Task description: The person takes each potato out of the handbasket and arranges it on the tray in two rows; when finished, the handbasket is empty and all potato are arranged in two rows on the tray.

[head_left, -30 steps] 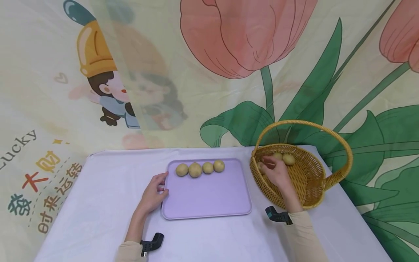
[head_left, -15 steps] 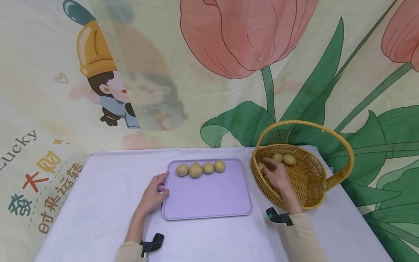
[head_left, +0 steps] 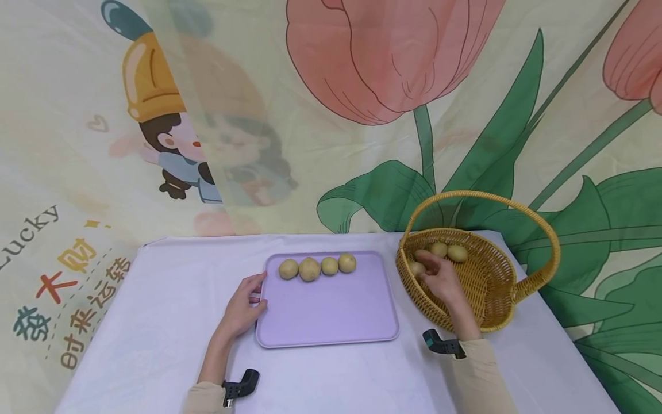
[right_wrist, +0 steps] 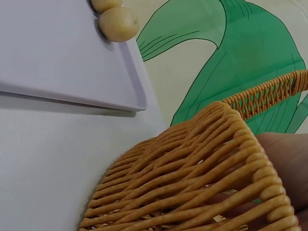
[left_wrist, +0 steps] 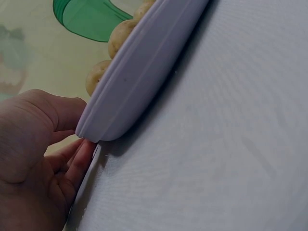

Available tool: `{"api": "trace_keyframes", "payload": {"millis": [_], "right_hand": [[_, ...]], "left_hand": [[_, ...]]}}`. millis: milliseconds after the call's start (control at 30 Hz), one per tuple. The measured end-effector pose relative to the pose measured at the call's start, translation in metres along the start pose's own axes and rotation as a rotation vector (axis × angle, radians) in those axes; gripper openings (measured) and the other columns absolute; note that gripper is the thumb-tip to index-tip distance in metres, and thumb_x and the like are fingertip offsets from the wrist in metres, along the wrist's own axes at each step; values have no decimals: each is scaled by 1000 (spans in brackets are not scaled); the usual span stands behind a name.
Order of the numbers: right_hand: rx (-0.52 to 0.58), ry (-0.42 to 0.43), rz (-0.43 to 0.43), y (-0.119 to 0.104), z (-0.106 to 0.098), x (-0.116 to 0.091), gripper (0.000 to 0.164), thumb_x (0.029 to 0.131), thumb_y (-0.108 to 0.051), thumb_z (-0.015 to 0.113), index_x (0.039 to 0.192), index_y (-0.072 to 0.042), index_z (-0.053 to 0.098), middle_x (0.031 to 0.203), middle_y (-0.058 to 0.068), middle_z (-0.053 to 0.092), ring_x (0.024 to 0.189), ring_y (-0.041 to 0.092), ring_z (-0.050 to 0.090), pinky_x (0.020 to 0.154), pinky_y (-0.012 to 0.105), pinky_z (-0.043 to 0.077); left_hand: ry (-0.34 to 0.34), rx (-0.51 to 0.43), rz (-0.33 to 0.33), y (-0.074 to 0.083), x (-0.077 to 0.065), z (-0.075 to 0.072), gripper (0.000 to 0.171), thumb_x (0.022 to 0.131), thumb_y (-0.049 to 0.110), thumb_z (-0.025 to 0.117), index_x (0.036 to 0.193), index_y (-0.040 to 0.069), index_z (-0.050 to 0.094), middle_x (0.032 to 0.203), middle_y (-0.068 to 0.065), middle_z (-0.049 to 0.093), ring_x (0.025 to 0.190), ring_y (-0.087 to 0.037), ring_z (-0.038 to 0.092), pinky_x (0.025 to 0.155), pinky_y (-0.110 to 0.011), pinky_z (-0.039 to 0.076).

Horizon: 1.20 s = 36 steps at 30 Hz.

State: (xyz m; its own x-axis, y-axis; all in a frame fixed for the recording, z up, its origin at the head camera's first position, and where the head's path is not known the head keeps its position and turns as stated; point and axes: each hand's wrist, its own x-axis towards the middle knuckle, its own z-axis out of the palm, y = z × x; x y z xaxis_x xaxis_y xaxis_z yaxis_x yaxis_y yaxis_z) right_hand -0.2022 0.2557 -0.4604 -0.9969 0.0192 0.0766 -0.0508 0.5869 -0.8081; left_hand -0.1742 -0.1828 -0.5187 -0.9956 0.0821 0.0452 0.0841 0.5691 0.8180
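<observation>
Along the far side of a lilac tray (head_left: 331,310) several round potatoes (head_left: 309,269) lie in a row. My left hand (head_left: 244,305) holds the tray's left edge; in the left wrist view its fingers (left_wrist: 72,113) meet the rim from above and below. Inside a wicker basket (head_left: 496,287), my right hand (head_left: 442,279) grips a potato (head_left: 416,268) near the left wall, fingers bent over it. Two more potatoes (head_left: 457,253) rest at the basket's back. In the right wrist view the basket's weave (right_wrist: 192,178) hides most of the hand.
The basket's tall arched handle (head_left: 481,195) rises over its opening. A white cloth covers the table (head_left: 331,379), and a printed curtain (head_left: 362,184) hangs behind it. A narrow strip of cloth separates tray from basket.
My right hand has shifted slightly right and nearer inside the basket, and the potato at its fingers moved with it, showing more. The left hand and tray have stayed put.
</observation>
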Motion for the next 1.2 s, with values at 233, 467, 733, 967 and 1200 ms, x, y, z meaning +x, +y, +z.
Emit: {"api": "trace_keyframes", "payload": {"millis": [233,467,733,967,1200], "right_hand": [[-47,2,48,1,-1,-2,39,87,8,59,125,14,57,122,33,59,105,40,56,80,34,48],[-51,-22,85,1,0,-2,38,86,6,61,123,15,58,120,34,59,109,44,56,82,39,49],[-64,-40,65,4,3,-3,41,84,8,61,123,17,57,114,34,59,107,45,55,85,43,48],[-57,19,43,5,2,0,37,84,6,63,120,17,58,113,35,60,104,43,56,80,37,49],[14,55,93,-7,-6,-4,43,87,3,65,128,15,55,122,35,56,95,34,59,65,18,49]], "left_hand": [[-5,2,-5,1,0,0,64,85,-5,63,145,-3,44,140,-22,45,105,-32,58,91,-42,54],[-2,1,-4,1,0,1,63,85,-6,63,145,-3,44,140,-22,45,107,-33,57,92,-43,54],[-9,-3,-3,-2,-1,0,64,84,-7,63,145,-3,44,140,-22,45,108,-32,57,92,-43,54],[-5,-7,-15,-2,-2,0,64,85,-5,62,146,-2,43,142,-20,44,110,-32,56,93,-42,54],[0,-3,11,-2,0,0,64,84,-6,62,145,-3,44,139,-21,45,108,-33,57,92,-43,54]]}}
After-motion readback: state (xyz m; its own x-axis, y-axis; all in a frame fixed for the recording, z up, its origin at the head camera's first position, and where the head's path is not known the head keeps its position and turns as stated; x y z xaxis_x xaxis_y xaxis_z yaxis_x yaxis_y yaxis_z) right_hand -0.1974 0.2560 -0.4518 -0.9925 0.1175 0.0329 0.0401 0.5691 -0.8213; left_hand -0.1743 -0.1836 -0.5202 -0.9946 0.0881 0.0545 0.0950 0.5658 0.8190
